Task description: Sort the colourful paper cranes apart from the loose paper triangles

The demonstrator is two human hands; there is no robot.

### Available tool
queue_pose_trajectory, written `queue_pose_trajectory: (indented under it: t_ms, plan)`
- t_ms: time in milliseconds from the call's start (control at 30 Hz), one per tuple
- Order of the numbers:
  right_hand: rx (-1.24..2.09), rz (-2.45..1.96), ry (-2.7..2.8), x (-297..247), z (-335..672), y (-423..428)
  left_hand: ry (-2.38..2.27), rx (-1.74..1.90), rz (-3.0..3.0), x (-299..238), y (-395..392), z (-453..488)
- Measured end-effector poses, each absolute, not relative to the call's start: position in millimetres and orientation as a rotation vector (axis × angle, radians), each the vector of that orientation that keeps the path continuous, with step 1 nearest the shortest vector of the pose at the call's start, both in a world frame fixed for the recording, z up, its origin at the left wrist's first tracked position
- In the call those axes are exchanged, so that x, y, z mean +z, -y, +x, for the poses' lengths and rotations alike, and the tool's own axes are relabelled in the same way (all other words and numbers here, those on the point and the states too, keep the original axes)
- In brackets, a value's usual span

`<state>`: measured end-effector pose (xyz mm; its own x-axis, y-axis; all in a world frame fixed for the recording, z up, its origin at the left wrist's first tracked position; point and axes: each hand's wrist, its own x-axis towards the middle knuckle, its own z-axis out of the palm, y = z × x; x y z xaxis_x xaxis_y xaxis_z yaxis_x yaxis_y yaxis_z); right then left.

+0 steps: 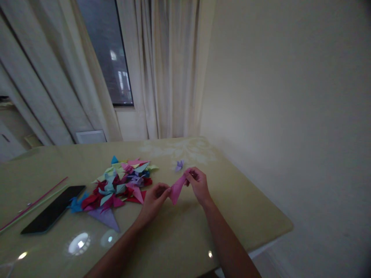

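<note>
A folded pink paper piece [177, 189] hangs just above the table between both my hands. My left hand [155, 200] pinches its lower end with closed fingers. My right hand [197, 184] pinches its upper tip, fingers also closed. To the left of my hands lies a heap of folded paper shapes [118, 185] in pink, red, blue, green and purple. A small purple folded piece [179, 165] sits alone beyond my right hand.
A dark phone [53, 214] lies flat at the left on the glossy beige table [174, 239]. Thin pink and green sticks [34, 204] lie further left. The table's right edge [272, 208] runs close to a plain wall; curtains and a window stand behind.
</note>
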<state>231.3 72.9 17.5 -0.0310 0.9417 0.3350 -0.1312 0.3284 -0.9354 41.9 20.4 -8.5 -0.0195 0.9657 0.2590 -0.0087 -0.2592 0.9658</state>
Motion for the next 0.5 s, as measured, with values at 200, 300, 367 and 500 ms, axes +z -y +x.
queue_pose_trajectory:
  t_ms: [200, 300, 367, 500]
  plan:
    - [1.275, -0.8, 1.174, 18, 244, -80, -1.035, 1.391, 1.273, -6, -26, 39]
    - [1.381, -0.826, 1.142, 13, 242, -81, -1.086, 1.464, 1.368, 0, -19, 40]
    - [1.396, -0.854, 1.156, 9, 238, -80, -1.129, 1.55, 1.406, 6, -12, 41]
    - [1.375, -0.871, 1.247, 2, 232, -79, -1.129, 1.588, 1.353, 11, -1, 45]
